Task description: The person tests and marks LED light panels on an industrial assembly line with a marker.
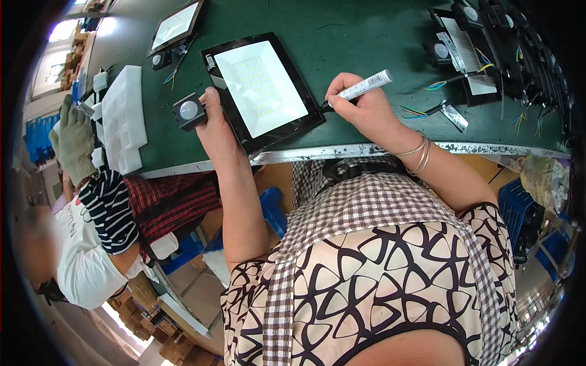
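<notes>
A black-framed LED floodlight [293,79] with a white face and rows of small yellowish LEDs is at the middle of the bench, tilted in view. My left hand [218,131] grips its left side, thumb up beside the attached motion sensor [188,111]; its other fingers are hidden behind the lamp. Between the closed fingers of my right hand [369,116] is a white marker pen [366,84]. The pen's dark lower end is by the floodlight's right edge; whether it touches cannot be made out.
Another floodlight [175,25] lies at the upper left. More floodlights [467,55] with sensors and coloured wires are piled at the right. A white foam block [123,119] stands on the left, near a co-worker's gloved hand [74,137]. The bench's metal edge [342,150] runs before me.
</notes>
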Action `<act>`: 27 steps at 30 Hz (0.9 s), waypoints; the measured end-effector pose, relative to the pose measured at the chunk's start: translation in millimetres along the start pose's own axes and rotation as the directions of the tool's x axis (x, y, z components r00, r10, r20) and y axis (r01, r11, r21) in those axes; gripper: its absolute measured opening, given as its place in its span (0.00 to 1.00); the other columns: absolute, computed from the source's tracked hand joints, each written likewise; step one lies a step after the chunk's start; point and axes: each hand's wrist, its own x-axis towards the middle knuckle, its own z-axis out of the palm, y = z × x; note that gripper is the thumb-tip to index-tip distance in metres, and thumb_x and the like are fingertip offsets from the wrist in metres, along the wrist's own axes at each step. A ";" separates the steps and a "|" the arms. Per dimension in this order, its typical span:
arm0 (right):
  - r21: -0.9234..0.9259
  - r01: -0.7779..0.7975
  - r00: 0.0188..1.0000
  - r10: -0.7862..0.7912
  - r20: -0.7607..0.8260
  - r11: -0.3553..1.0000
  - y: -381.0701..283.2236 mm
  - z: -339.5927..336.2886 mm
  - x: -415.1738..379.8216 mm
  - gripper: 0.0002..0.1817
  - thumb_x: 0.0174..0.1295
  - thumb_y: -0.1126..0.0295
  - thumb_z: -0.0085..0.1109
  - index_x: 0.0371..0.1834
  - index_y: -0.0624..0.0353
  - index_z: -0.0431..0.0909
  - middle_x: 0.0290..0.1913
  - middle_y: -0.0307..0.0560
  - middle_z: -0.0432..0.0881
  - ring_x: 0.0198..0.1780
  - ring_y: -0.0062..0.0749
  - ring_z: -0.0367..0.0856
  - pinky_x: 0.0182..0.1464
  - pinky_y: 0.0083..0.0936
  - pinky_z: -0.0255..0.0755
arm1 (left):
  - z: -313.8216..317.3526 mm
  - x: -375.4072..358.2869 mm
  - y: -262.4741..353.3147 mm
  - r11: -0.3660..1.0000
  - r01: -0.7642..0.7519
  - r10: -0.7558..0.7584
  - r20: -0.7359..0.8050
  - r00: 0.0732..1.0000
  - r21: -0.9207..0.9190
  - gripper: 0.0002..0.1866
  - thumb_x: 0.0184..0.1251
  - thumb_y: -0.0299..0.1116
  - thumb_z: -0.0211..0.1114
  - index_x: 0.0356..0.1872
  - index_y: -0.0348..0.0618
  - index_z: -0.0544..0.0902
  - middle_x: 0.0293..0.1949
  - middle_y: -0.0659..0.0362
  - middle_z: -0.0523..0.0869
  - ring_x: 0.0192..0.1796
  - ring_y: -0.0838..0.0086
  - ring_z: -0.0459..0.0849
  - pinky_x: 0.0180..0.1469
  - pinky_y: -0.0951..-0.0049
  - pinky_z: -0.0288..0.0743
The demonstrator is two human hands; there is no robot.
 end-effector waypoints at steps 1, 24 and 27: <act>0.014 -0.002 1.000 0.002 -0.002 1.000 0.1 -0.1 -0.6 0.04 0.57 0.71 0.57 0.29 0.58 0.74 0.21 0.30 0.70 0.24 0.12 0.64 0.25 0.15 0.58 | -1.4 0.8 -1.2 1.000 -0.002 0.002 0.012 1.000 -0.002 0.13 0.67 0.38 0.63 0.42 0.39 0.75 0.40 0.59 0.80 0.41 0.76 0.80 0.44 0.74 0.76; 0.080 0.096 0.991 -0.088 -0.098 0.992 -35.4 -4.0 -33.2 0.03 0.60 0.75 0.56 0.35 0.60 0.75 0.27 0.32 0.73 0.28 0.10 0.67 0.29 0.12 0.61 | 23.1 -27.1 -43.3 0.932 0.003 0.006 0.025 1.000 -0.363 0.09 0.70 0.37 0.59 0.43 0.45 0.73 0.42 0.63 0.78 0.45 0.77 0.78 0.50 0.70 0.74; 0.121 0.074 0.973 -0.045 -0.225 0.990 -28.2 -25.9 -39.3 0.03 0.60 0.75 0.56 0.36 0.60 0.75 0.27 0.33 0.73 0.27 0.11 0.68 0.29 0.11 0.62 | 29.2 -26.6 -40.4 0.903 -0.320 0.338 0.014 0.941 -0.286 0.05 0.72 0.33 0.57 0.41 0.45 0.71 0.37 0.66 0.72 0.43 0.81 0.70 0.53 0.73 0.68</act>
